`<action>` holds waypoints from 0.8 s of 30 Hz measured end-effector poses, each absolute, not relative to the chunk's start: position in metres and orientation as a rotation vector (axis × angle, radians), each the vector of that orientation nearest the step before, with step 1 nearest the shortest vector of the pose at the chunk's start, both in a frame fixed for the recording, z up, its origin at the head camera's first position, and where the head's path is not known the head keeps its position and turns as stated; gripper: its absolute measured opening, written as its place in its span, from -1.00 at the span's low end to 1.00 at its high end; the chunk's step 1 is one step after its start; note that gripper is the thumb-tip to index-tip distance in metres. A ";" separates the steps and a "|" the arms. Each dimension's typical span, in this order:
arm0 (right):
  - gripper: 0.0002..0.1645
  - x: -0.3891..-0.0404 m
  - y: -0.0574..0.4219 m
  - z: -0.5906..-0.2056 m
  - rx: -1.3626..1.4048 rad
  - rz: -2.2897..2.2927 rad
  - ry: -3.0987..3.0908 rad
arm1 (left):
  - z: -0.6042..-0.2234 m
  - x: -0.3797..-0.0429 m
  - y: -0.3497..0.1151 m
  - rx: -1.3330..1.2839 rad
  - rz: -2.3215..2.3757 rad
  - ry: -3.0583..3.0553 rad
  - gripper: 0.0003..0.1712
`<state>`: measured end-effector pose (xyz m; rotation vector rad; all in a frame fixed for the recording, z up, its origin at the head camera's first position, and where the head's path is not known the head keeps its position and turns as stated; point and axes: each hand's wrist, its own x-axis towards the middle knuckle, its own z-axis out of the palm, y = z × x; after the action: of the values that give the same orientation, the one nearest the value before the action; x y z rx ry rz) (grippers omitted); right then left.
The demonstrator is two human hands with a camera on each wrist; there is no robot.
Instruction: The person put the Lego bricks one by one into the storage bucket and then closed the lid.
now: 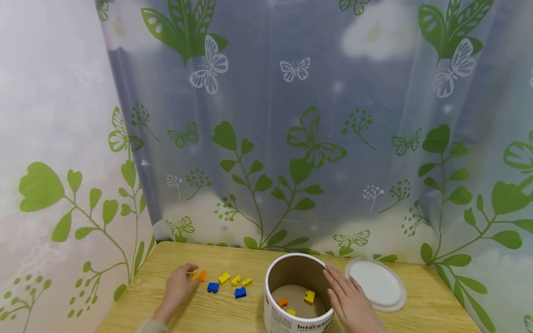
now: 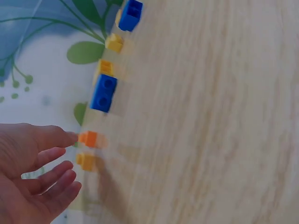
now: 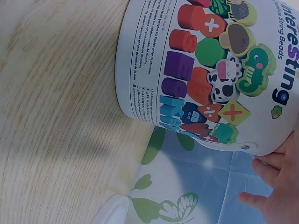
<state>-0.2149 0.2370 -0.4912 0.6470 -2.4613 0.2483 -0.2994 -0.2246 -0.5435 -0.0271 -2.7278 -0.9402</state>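
Observation:
My left hand (image 1: pixel 179 287) reaches over the table's left side, fingers spread apart and loosely bent. Its fingertips are right at an orange toy brick (image 2: pixel 88 138), with a yellow brick (image 2: pixel 85 161) beside it. To their right lie two blue bricks (image 1: pixel 213 287) and several yellow bricks (image 1: pixel 224 278). My right hand (image 1: pixel 351 298) rests with straight fingers on the right rim of a white round bucket (image 1: pixel 272 296). Inside the bucket, on its floor, are an orange brick (image 1: pixel 283 302) and two yellow bricks (image 1: pixel 309 297). Printed toy pictures cover the bucket's side in the right wrist view.
A white round lid (image 1: pixel 376 284) lies on the wooden table (image 1: pixel 233 314) to the right of the bucket, partly behind my right hand. Patterned sheets (image 1: pixel 266 138) with leaves and butterflies hang along the table's back and left side.

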 end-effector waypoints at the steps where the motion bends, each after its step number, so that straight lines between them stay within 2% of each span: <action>1: -0.47 -0.215 0.237 -0.491 0.647 0.247 -2.461 | -0.546 -0.301 -0.226 -0.019 -0.934 -2.740 -0.63; 14: -0.46 -0.214 0.237 -0.490 0.643 0.268 -2.473 | -0.559 -0.305 -0.234 0.015 -1.002 -2.770 -0.77; 24: -0.47 -0.214 0.236 -0.490 0.647 0.254 -2.463 | -0.552 -0.298 -0.230 -0.009 -1.029 -2.726 -0.77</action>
<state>-0.2139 0.2365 -0.4900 0.6468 -2.4627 0.2541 -0.2984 -0.2302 -0.5519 -0.0089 -2.7256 -1.0295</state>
